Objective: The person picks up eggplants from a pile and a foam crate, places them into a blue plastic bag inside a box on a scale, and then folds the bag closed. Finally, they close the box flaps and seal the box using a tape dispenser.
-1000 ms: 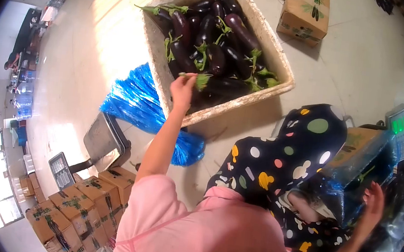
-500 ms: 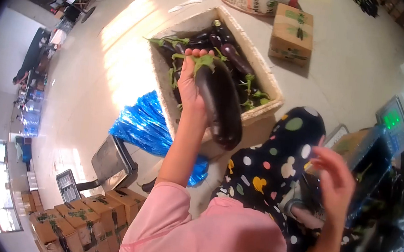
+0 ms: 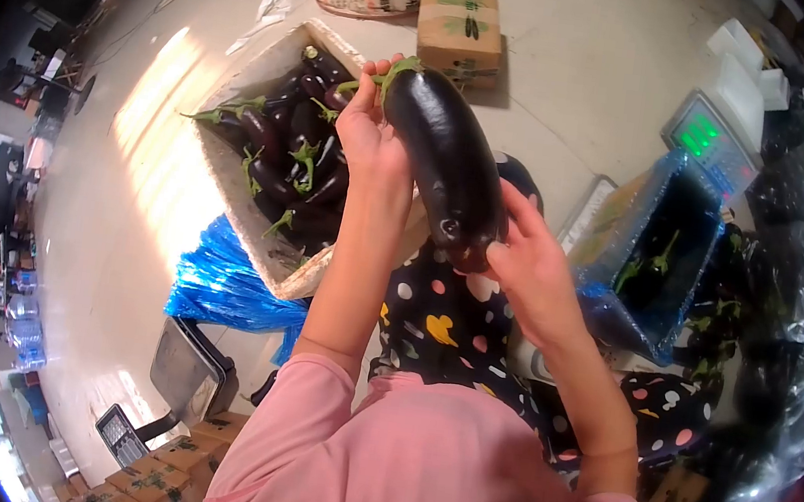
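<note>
One dark eggplant (image 3: 445, 146), in left grip (image 3: 371, 139) at stem end, in right grip (image 3: 535, 265) at base

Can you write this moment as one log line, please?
left hand: grips big eggplant by stem end | right hand: holds its other end | white crate: more eggplants inside | scale display: lit green

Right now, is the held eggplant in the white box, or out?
Out: left hand and right hand hold the eggplant, its whole length outside the box.
</note>
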Demonstrator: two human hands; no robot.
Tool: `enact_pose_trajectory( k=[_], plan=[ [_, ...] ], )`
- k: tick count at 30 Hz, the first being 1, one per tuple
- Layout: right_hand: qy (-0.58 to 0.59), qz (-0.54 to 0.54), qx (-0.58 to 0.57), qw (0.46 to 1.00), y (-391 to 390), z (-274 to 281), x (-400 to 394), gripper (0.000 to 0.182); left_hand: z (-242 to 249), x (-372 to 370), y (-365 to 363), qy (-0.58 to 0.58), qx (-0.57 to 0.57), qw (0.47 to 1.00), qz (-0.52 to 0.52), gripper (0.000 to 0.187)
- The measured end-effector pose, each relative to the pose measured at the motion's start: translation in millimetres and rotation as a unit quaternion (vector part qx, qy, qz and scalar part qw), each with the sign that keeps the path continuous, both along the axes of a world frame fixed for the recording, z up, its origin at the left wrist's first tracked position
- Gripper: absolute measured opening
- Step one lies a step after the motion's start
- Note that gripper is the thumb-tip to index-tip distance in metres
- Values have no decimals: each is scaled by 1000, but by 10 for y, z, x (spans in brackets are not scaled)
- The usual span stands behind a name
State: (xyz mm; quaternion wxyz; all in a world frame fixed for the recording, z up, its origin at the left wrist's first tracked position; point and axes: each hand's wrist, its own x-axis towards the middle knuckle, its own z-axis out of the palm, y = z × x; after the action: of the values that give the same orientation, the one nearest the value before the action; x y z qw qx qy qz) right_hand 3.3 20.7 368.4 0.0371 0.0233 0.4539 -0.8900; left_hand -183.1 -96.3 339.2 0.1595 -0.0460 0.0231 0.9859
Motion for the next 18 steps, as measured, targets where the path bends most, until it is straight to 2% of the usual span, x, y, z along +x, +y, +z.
enact_pose_trajectory(
  k=[2,5,6,9,10,13,15,18],
  plan=[
    [-2,-26,2,1000,42,-41,13,72,94,60,128,-17,-68,997,32,21],
    [32,-107,26,993,62,-17,54,71,150,154,218,24,-38,992,-115,27],
    [51,-127,30,990,97,-60,54,66,165,215,301,38,-81,988,-122,33],
    [13,-141,-17,990,257,13,77,62,303,411,451,88,-110,973,-184,33],
    [27,-148,-46,988,308,-1,85,60,261,400,485,113,-99,968,-198,26],
    [36,-131,-112,984,469,-63,124,61,330,482,624,192,-150,947,-208,38],
    [44,-158,-121,979,514,-75,157,61,297,507,744,196,-161,940,-228,46],
    [30,-176,-153,972,634,-137,222,61,311,573,950,239,-178,921,-251,39]
  ],
)
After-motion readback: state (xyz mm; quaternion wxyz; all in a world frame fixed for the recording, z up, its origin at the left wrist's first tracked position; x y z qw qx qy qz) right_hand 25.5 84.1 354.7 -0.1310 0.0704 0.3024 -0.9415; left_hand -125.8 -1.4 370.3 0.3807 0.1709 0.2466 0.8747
